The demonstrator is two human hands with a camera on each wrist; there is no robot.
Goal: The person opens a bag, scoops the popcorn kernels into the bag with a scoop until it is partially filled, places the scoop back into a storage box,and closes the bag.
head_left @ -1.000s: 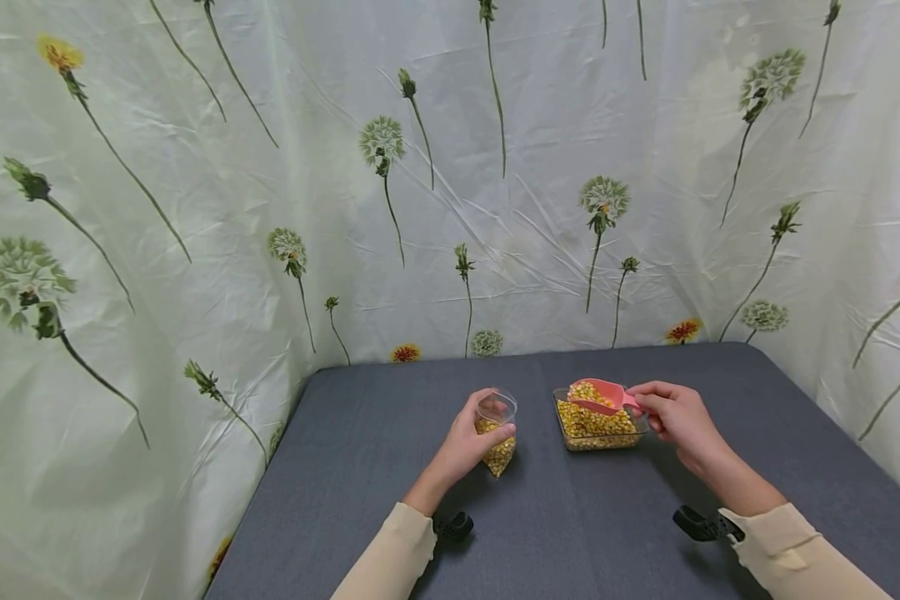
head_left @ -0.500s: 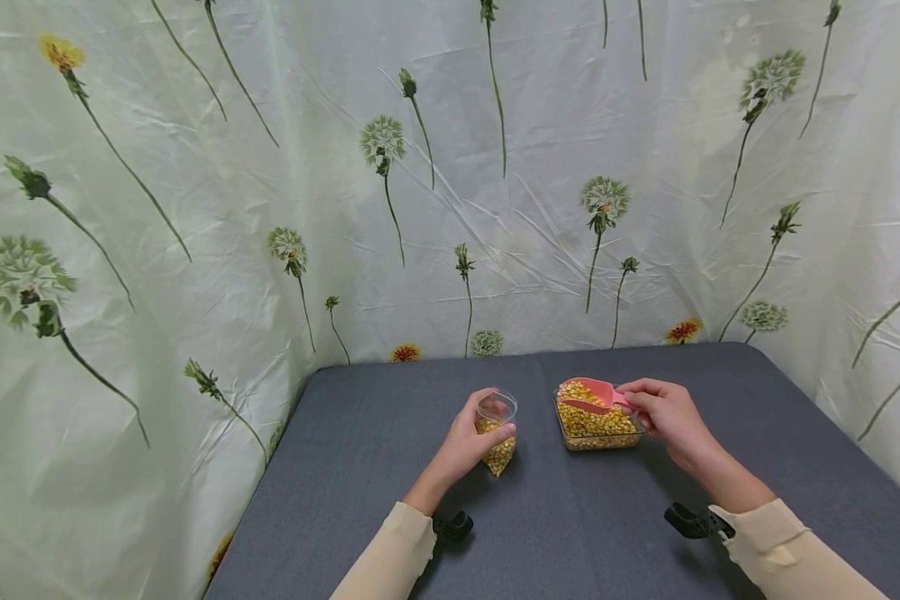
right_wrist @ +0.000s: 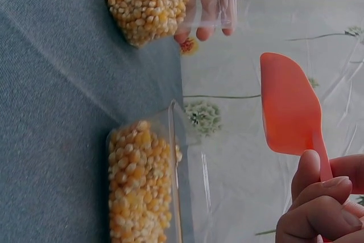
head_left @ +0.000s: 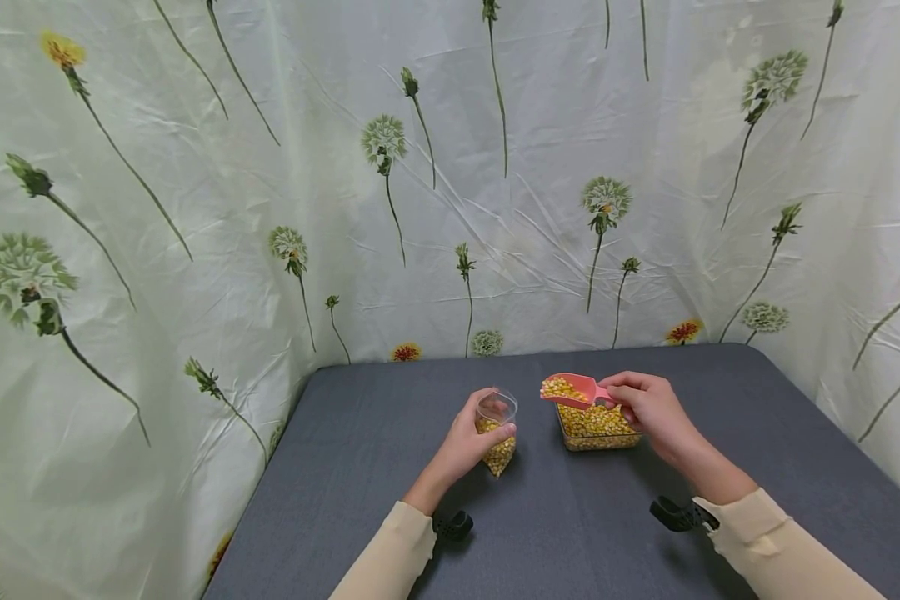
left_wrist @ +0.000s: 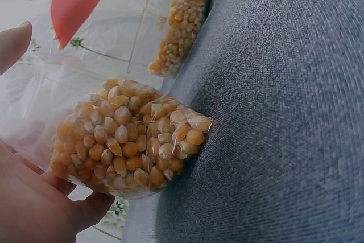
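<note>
A clear plastic bag (head_left: 499, 454) partly filled with corn kernels stands on the table, its mouth held wide by my left hand (head_left: 471, 435). In the left wrist view the kernels (left_wrist: 128, 140) fill the bag's lower part, with thumb and fingers around the upper part. My right hand (head_left: 656, 410) pinches the handle of a pink scoop (head_left: 581, 388) heaped with corn. The scoop hangs above the left rim of a clear rectangular container (head_left: 602, 442) of corn kernels, apart from the bag. Seen in the right wrist view, the scoop's underside (right_wrist: 290, 106) is level with the fingers.
A dark grey cloth covers the table (head_left: 375, 450). Behind it hangs a pale curtain (head_left: 435, 208) printed with dandelions. Black wrist straps (head_left: 453, 527) show at both sleeves.
My right hand has lifted the loaded scoop up and leftward out of the container, toward the bag. The left hand and the bag have stayed in place.
</note>
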